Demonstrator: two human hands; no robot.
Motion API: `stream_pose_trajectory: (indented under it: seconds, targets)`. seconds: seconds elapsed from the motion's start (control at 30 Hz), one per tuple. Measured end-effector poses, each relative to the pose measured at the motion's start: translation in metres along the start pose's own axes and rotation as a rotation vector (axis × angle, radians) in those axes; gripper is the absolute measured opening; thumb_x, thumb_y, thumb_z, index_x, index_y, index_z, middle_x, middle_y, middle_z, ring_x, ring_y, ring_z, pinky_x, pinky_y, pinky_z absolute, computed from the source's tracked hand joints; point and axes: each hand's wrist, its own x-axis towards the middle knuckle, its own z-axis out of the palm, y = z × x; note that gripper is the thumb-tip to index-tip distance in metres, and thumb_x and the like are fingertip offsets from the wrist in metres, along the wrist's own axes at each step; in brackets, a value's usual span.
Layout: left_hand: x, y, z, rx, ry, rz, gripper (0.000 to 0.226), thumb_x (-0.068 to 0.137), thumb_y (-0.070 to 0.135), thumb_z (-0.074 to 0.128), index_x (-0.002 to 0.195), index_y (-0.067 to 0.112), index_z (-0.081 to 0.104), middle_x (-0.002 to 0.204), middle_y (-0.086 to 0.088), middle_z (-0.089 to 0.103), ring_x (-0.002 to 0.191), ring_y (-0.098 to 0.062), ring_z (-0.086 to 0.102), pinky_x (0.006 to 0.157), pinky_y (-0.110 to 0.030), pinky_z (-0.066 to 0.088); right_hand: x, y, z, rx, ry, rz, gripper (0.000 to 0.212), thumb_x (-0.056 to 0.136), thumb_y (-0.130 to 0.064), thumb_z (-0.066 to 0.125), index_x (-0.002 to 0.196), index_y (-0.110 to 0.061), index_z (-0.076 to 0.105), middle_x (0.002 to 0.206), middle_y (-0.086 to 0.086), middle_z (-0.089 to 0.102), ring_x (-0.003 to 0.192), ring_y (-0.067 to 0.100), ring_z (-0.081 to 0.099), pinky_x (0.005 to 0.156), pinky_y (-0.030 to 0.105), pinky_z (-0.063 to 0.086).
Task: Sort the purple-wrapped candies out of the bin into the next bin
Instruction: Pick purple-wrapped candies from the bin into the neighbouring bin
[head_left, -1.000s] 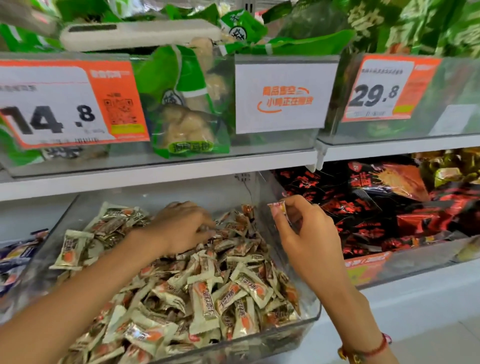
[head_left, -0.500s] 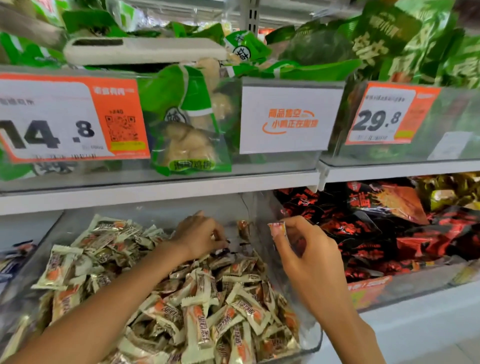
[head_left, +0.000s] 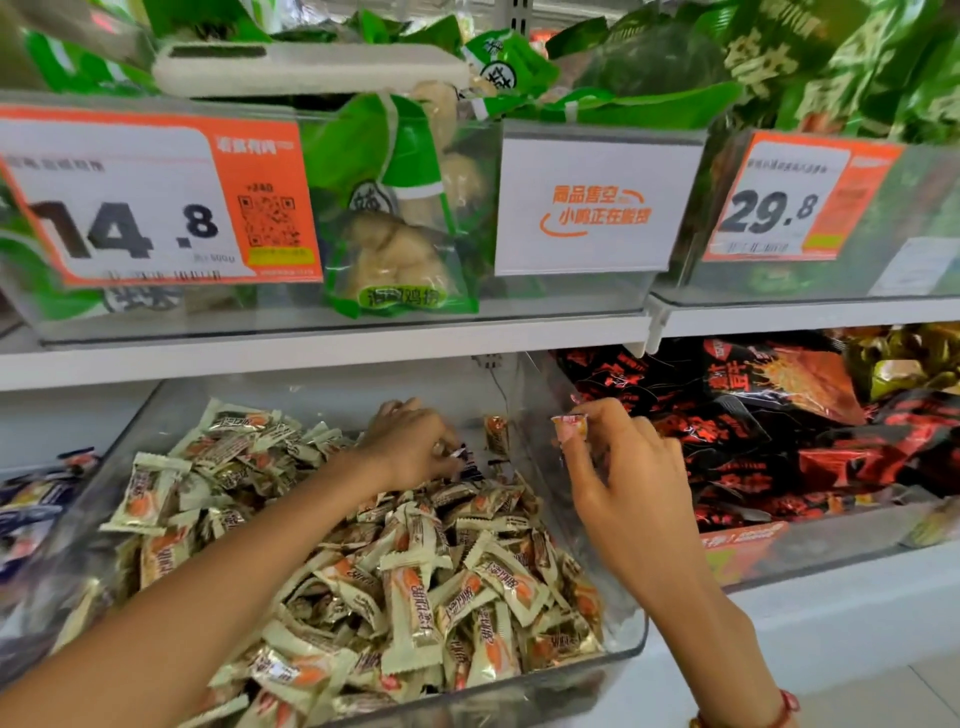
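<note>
I see a store shelf: a clear bin (head_left: 618, 660) of cream-wrapped candies (head_left: 415, 587) on the lower white shelf (head_left: 311, 358). Above the bin, price tags read 14.8 (head_left: 130, 228) and 29.8 (head_left: 769, 210). Right hand (head_left: 628, 488) pinches a small pinkish candy (head_left: 570, 427) at the bin's right wall. Left hand (head_left: 410, 447), deep in the bin, curls round a dark wrapper (head_left: 465, 460).

A clear plastic bin (head_left: 618, 660) on a shop shelf holds a heap of cream-wrapped candies (head_left: 415, 587). The left hand (head_left: 410, 449) reaches into the heap's back, fingers curled round a dark-wrapped candy (head_left: 462, 457). The right hand (head_left: 628, 473) pinches a small pinkish candy (head_left: 570, 428) above the bin's right wall, beside a bin of red-and-black snack packets (head_left: 769, 415).
</note>
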Motion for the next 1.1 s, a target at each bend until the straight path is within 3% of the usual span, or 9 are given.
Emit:
stream_pose_trajectory:
  seconds: [0.1,0.23,0.37,0.47,0.53,0.63,0.8,0.93,1.1]
  targets:
    - [-0.026,0.002,-0.018,-0.387,0.114,0.025,0.022,0.09,0.038,0.06,0.109,0.031,0.068,0.12,0.007,0.062,0.114,-0.017,0.051,0.1,-0.037,0.038,0.002,-0.011,-0.005,0.053,0.008,-0.034,0.016,0.101,-0.03,0.034,0.101,-0.023,0.048,0.08,-0.006,0.056,0.073,0.014,0.048,0.068,0.035,0.03]
    - [-0.073,0.031,-0.053,-1.094,0.128,-0.03,0.021,0.086,0.02,0.067,0.107,0.024,0.067,0.096,0.014,0.072,0.089,0.001,0.067,0.072,-0.011,0.05,0.0,-0.029,-0.006,0.38,-0.106,0.077,0.015,0.098,-0.035,0.032,0.097,-0.026,0.044,0.068,-0.011,0.046,0.055,0.005,0.043,0.057,0.026,0.03]
    - [-0.096,0.052,-0.062,-1.292,0.117,-0.033,0.021,0.081,0.015,0.071,0.102,0.012,0.067,0.098,-0.003,0.074,0.093,-0.011,0.07,0.08,-0.018,0.054,-0.001,-0.048,-0.006,0.466,-0.12,0.117,0.038,0.085,-0.061,0.049,0.102,-0.027,0.054,0.077,-0.007,0.063,0.071,0.004,0.059,0.063,0.029,0.047]
    - [-0.098,0.058,-0.065,-1.313,0.094,0.043,0.026,0.083,0.01,0.069,0.108,0.013,0.067,0.104,-0.003,0.073,0.1,-0.012,0.068,0.087,-0.022,0.053,-0.001,-0.05,-0.005,0.507,-0.059,0.092,0.028,0.087,-0.049,0.059,0.092,-0.021,0.059,0.072,-0.005,0.064,0.065,0.007,0.059,0.058,0.026,0.046]
    - [-0.092,0.053,-0.062,-1.241,0.06,0.095,0.034,0.082,0.006,0.07,0.115,0.013,0.066,0.109,-0.001,0.072,0.103,-0.009,0.067,0.088,-0.018,0.051,0.0,-0.044,-0.006,0.508,0.039,0.09,0.025,0.09,-0.042,0.057,0.086,-0.017,0.055,0.069,-0.002,0.063,0.059,0.011,0.056,0.055,0.031,0.044]
    - [-0.059,0.031,-0.045,-0.863,0.083,0.113,0.03,0.084,0.003,0.069,0.111,0.016,0.067,0.11,0.001,0.07,0.098,-0.001,0.065,0.086,-0.012,0.047,0.0,-0.035,-0.011,0.516,0.106,0.151,0.029,0.088,-0.048,0.049,0.083,-0.019,0.05,0.068,-0.005,0.063,0.05,0.008,0.051,0.048,0.026,0.039]
    - [0.009,0.016,-0.007,-0.278,-0.035,0.122,0.03,0.095,0.016,0.056,0.121,0.028,0.064,0.129,0.006,0.06,0.113,-0.012,0.056,0.097,-0.033,0.045,0.001,-0.02,-0.006,0.444,0.078,0.098,0.016,0.092,-0.041,0.047,0.096,-0.025,0.046,0.07,0.0,0.065,0.054,0.016,0.058,0.055,0.049,0.048]
    - [0.031,0.013,0.013,0.209,-0.254,0.077,0.052,0.094,0.017,0.055,0.14,0.036,0.041,0.13,0.0,0.045,0.121,-0.023,0.047,0.1,-0.039,0.043,0.001,-0.014,-0.002,0.399,0.029,0.04,0.009,0.097,-0.028,0.048,0.103,-0.034,0.046,0.08,-0.007,0.066,0.055,0.015,0.056,0.055,0.05,0.048]
    - [0.029,0.017,0.012,0.373,-0.091,0.107,0.033,0.092,0.014,0.059,0.125,0.021,0.057,0.118,-0.005,0.051,0.116,-0.023,0.046,0.097,-0.034,0.038,-0.001,-0.013,-0.004,0.36,-0.015,0.061,0.013,0.098,-0.027,0.047,0.109,-0.031,0.051,0.074,-0.005,0.064,0.059,0.016,0.057,0.057,0.048,0.046]
